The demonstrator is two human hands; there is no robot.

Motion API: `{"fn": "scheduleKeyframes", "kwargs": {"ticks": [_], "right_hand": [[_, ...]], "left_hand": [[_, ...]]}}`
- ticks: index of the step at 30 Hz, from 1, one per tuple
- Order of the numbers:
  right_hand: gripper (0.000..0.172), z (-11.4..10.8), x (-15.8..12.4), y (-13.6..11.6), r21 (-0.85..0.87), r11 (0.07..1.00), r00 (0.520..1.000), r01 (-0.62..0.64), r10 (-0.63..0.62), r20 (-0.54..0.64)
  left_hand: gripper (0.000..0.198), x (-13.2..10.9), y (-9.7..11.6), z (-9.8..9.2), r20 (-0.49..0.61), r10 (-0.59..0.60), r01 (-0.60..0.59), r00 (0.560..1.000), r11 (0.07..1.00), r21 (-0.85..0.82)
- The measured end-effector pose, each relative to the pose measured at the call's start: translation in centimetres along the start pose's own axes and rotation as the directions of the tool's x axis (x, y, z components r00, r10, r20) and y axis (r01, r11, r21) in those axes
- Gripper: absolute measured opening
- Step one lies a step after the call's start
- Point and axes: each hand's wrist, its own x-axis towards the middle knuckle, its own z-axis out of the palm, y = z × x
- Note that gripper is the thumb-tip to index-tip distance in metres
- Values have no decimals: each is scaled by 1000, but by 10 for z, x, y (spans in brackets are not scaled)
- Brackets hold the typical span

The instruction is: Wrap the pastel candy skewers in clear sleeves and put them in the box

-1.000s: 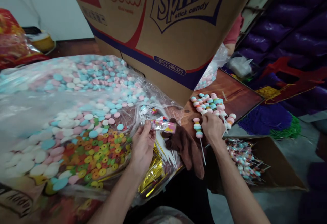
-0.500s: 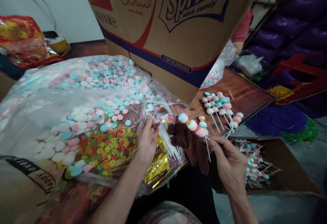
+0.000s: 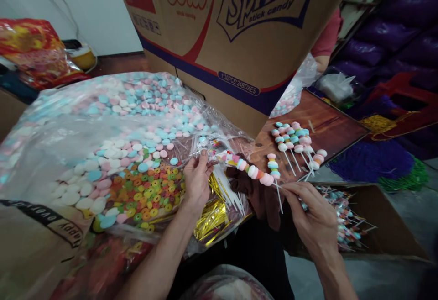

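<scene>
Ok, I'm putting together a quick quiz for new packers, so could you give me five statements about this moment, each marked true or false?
1. The right hand holds a candy skewer by its stick. True.
2. The left hand is scooping up gummy rings. False: it holds a printed wrapper.
3. The open cardboard box at the lower right contains candy on sticks. True.
4. The brown cloth is draped over the large printed carton. False: it lies next to the white sticks.
5. No skewers lie on the table. False: a cluster of skewers lies there.
</scene>
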Motion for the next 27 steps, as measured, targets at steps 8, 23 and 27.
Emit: {"fn": "scheduleKeyframes", "kwargs": {"ticks": [8,23,27], "right_hand": [[8,0,-1,-6,-31,999,1000,22,-23,-6],[6,4,-4,-4,46,989,991,-137,136,15],[10,9,-6,-3,88,962,965,-259,262,-29]], "left_hand": [[39,-3,0,6,-49,95,-95,994,995,7],[41,2,-1,1,9,100,-101,995,989,112],[41,2,0,1,-39,120,-115,992,988,105]]}}
